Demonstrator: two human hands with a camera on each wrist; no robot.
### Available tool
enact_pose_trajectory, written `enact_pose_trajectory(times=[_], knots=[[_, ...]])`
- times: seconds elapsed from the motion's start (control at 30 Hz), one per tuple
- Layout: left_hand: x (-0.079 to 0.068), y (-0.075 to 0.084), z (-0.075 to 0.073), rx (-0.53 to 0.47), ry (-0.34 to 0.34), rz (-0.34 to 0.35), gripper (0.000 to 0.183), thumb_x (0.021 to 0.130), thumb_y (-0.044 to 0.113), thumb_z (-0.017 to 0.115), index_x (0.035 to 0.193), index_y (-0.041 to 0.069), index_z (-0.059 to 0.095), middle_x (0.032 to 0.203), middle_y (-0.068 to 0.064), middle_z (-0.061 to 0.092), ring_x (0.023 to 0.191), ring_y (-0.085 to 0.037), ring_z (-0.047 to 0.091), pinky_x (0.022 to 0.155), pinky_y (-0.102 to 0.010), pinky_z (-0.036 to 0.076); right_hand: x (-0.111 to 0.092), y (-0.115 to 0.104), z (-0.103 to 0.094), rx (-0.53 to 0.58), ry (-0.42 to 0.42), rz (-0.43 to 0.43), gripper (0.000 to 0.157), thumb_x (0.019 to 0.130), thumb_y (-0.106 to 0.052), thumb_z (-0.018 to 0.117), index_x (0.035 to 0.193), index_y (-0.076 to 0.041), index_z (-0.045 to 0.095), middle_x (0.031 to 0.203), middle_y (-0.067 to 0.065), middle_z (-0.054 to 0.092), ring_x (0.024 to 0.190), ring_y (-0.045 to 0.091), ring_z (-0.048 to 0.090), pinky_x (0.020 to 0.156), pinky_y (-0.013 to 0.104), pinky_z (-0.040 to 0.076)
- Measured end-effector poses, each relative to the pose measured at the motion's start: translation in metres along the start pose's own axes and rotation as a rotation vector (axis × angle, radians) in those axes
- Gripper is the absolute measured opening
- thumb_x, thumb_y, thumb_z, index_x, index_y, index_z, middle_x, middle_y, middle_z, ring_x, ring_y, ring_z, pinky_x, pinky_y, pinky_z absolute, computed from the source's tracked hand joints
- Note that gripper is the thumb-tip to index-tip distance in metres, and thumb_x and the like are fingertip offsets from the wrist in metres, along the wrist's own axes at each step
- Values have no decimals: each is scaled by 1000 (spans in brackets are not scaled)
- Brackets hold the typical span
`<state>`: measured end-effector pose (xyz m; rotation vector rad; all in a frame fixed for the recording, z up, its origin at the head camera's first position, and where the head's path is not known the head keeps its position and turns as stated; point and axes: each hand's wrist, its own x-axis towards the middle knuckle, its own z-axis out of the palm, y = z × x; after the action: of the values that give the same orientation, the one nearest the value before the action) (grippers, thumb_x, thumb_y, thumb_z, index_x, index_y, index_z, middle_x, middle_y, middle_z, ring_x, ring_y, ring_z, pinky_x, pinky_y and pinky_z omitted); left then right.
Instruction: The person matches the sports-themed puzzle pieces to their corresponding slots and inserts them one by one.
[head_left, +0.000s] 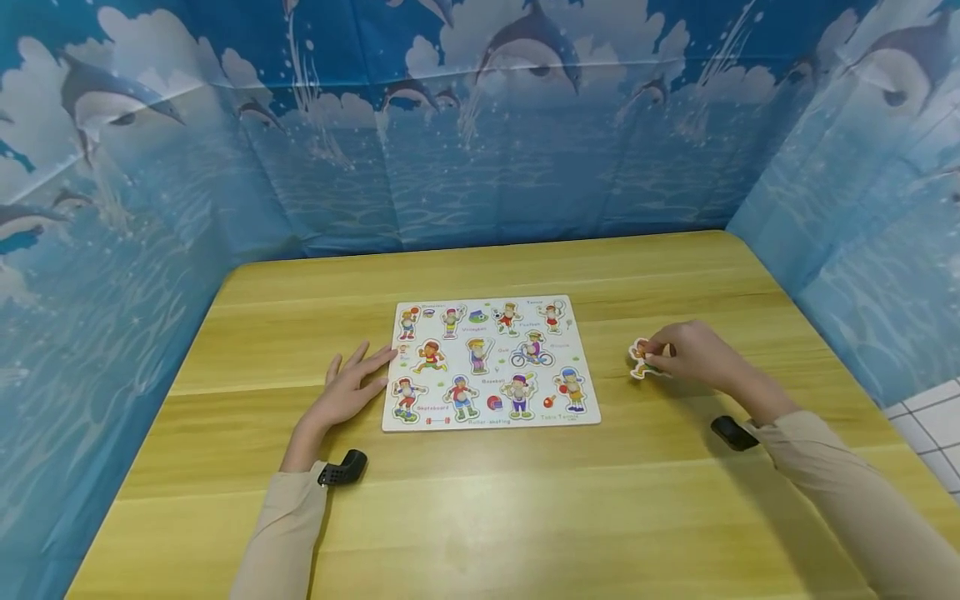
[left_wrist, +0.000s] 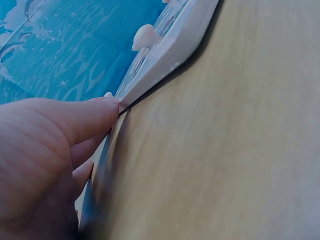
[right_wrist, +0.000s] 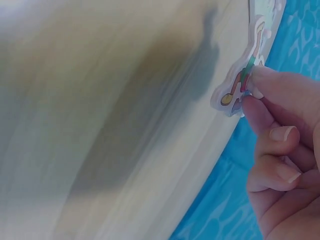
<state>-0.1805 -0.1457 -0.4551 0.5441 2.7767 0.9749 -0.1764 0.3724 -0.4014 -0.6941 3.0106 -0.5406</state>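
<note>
A wooden peg puzzle board with cartoon sports figures lies flat on the table. My left hand rests at its left side, fingers stretched out and fingertips touching the edge. In the left wrist view the thumb meets the board's edge, and a pale knob stands up from its face. My right hand, to the right of the board, pinches a figure-shaped puzzle piece between thumb and fingers. The right wrist view shows the piece with a printed limb and a yellow tip; part of it is hidden by the fingers.
The yellow wood-grain table spreads around the board. Blue cloth with dolphins hangs behind it and along both sides. White floor tiles show past the right edge. Each wrist wears a black camera, such as the left one.
</note>
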Motion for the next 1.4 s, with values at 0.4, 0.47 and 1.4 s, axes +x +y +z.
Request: enact_pose_trajectory(times=[0.4, 0.47, 1.4], knots=[[2, 1, 0, -2, 4, 4, 48, 98, 22, 48, 144, 16, 39, 153, -10, 32, 147, -38, 7, 113, -59, -11, 28, -23, 5, -11, -13, 11, 8, 82, -14, 68, 84, -8, 74, 73, 3, 71, 48, 5, 43, 47, 21, 35], [2, 1, -1, 5, 0, 5, 48, 98, 22, 48, 144, 16, 39, 153, -9, 32, 147, -39, 7, 113, -59, -11, 33, -26, 6, -11, -8, 6, 8, 82, -13, 68, 84, -8, 75, 75, 5, 72, 48, 6, 41, 46, 21, 34], [0, -1, 0, 3, 6, 12, 47, 97, 22, 49, 143, 16, 40, 153, -10, 33, 146, -39, 7, 113, -60, -10, 89, -101, 36, -48, -28, -200, 7, 81, -14, 70, 81, -10, 74, 73, 0, 72, 63, 5, 59, 59, 22, 47]])
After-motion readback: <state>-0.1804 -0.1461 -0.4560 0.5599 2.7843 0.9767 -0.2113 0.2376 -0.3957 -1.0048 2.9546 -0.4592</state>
